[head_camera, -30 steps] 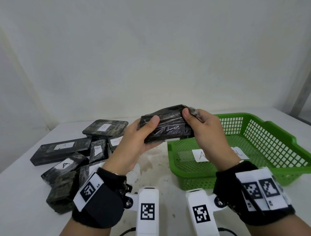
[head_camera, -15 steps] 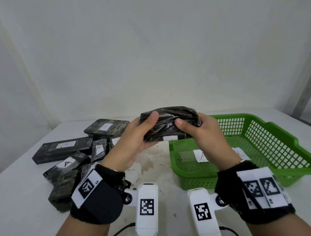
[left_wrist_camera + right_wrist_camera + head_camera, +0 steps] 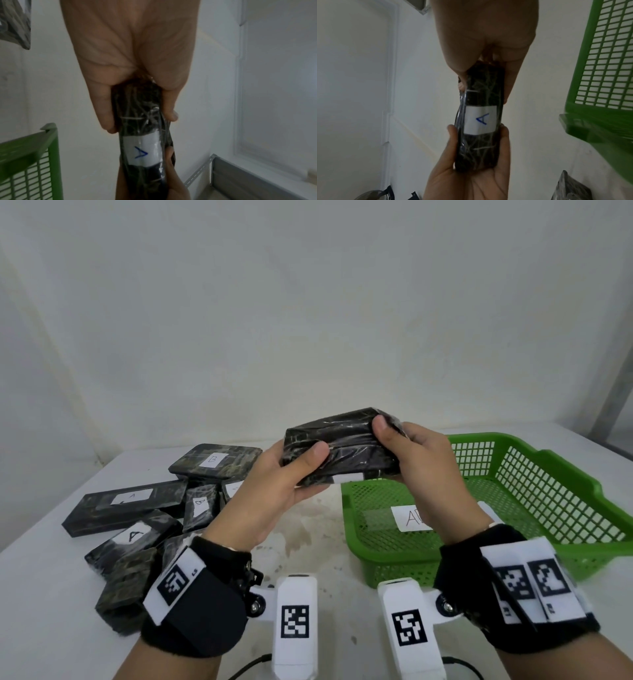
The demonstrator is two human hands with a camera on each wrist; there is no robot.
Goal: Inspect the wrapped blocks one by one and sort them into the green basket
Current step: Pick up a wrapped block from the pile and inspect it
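Note:
Both hands hold one dark wrapped block (image 3: 342,446) in the air above the table, just left of the green basket (image 3: 548,474). My left hand (image 3: 294,470) grips its left end, thumb on top. My right hand (image 3: 407,446) grips its right end. The block's underside carries a white label with a blue letter A (image 3: 481,119), which also shows in the left wrist view as the label (image 3: 142,151). The basket holds only a white paper note (image 3: 407,517) on its floor. Several more wrapped blocks (image 3: 137,529) lie in a pile at the left.
The white table (image 3: 308,542) is stained between the pile and the basket. A pale wall stands close behind. Two white tagged camera mounts (image 3: 294,621) stick out below my wrists. A grey metal frame (image 3: 616,392) rises at the far right.
The block has been turned in my hands; its label edge now shows at the bottom front. My right thumb has shifted along the top edge. The hands stay in about the same place.

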